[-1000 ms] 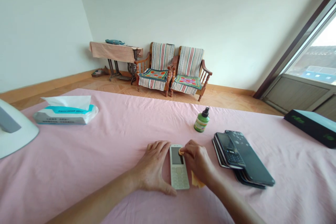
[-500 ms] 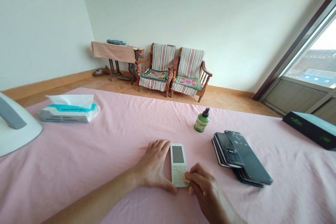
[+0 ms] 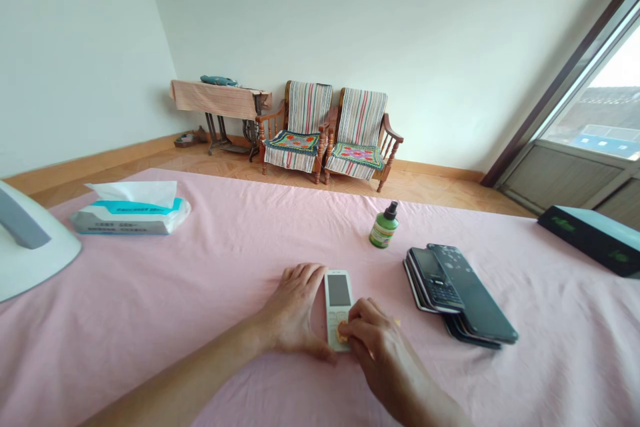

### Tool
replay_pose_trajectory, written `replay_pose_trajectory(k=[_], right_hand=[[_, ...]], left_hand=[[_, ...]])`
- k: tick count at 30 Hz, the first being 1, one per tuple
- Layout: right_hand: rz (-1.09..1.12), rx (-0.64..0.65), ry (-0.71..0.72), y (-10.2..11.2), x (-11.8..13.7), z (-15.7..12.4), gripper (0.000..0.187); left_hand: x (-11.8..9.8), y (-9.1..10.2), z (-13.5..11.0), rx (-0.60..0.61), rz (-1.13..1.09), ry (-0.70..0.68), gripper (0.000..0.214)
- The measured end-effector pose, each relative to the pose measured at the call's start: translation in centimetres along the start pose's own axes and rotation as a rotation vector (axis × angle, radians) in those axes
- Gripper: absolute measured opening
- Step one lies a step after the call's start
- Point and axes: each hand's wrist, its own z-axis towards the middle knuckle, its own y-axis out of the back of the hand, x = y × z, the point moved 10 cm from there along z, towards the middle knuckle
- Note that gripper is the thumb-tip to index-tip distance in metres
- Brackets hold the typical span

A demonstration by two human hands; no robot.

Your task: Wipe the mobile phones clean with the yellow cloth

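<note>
- We are working over a pink sheet point(image 3: 225, 253).
- We are seeing stacked phones point(image 3: 480, 300) lying untouched to the right; whether they are finished or waiting, we are unable to tell.
- We are bracing the left edge of the white phone point(image 3: 340, 312) with the left hand point(image 3: 299, 310), spread rather than clenched.
- We are pinching an orange cloth point(image 3: 342, 331) in the right hand point(image 3: 375, 333).
- The white phone is lying face up between both hands, its wiping looking unfinished.
- We are pressing the cloth onto the keypad point(image 3: 333, 327).

place: home | wooden armchairs point(image 3: 321, 147) | striped throws point(image 3: 310, 107) | crocheted seat mats point(image 3: 357, 155) | cloth-draped table point(image 3: 215, 97)
</note>
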Motion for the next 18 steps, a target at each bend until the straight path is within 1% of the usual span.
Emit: replay_pose_trajectory(k=[3, 9, 11, 15, 18], right_hand=[[-0.005, -0.022, -0.039, 0.5, -1.0, -0.5, 0.023], [0.047, 0.001, 0.03, -0.6, 0.7, 0.1, 0.025], [0.055, -0.007, 0.01, -0.4, 0.4, 0.1, 0.024], [0.077, -0.019, -0.042, 0.5, -1.2, -0.3, 0.023], [0.095, -0.009, -0.047, 0.7, -1.5, -0.6, 0.025]], left_hand=[[0.1, 0.0, 0.0, 0.004, 0.004, -0.001, 0.111], [-0.1, 0.1, 0.0, -0.023, 0.006, -0.017, 0.112], [-0.1, -0.1, 0.0, -0.015, 0.005, -0.018, 0.114], [0.4, -0.2, 0.1, 0.019, -0.009, -0.027, 0.118], [0.8, 0.3, 0.4, 0.031, -0.081, -0.064, 0.109]])
